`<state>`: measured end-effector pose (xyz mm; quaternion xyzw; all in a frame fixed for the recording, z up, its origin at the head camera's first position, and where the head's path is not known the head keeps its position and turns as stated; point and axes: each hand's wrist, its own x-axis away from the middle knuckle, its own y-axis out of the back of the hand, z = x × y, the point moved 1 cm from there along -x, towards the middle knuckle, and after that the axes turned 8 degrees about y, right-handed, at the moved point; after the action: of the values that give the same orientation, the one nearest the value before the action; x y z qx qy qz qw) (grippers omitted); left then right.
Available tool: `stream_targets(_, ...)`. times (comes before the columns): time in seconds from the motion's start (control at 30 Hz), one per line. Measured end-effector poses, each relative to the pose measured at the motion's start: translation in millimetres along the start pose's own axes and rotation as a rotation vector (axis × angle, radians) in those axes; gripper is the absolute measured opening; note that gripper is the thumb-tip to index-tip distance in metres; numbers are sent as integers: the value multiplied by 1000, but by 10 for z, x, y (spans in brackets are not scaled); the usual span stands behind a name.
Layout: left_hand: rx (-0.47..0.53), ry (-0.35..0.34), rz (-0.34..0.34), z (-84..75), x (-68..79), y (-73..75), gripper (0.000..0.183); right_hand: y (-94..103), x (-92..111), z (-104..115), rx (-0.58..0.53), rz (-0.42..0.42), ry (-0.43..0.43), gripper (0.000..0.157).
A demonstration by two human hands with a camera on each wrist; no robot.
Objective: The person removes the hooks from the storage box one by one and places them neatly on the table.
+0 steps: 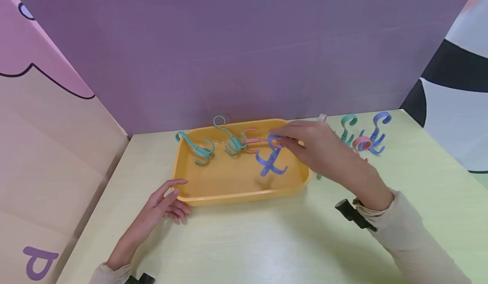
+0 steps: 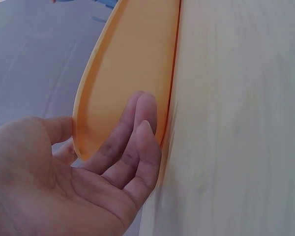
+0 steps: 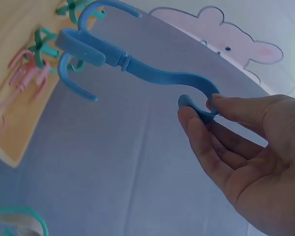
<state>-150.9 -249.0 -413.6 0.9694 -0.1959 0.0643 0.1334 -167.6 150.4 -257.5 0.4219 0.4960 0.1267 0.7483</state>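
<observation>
Our right hand [image 1: 310,142] has thumb and fingertips pinched on curled top of blue hook [image 1: 269,165]. Hook hangs over right side of tray [image 1: 228,197], prongs low, stem slanting down from our fingers. Right hand nearer; our left hand [image 1: 162,207] well apart, at tray's near left corner, fingers loose.

Head view bright; soft shadows, pale glare on tabletop [image 1: 263,241]. L + R wrist views dimmer, bluish, sl. soft.

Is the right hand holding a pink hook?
No, the right hand pinches a blue hook by its single-curl end.
</observation>
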Motion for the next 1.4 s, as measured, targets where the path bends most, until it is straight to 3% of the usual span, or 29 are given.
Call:
stream_targets(0.3,-4,2,0,17,-18,-14,46,349,215,-47,79,-43,-87,34)
stream_targets(0.97,23,14,-1,32,-56,-17,45,776,583,-153,260,-119,-60,41)
stream_targets(1.4,16,-7,11,13,-3,18,45,1039,691,-321,316,-210,-235,38)
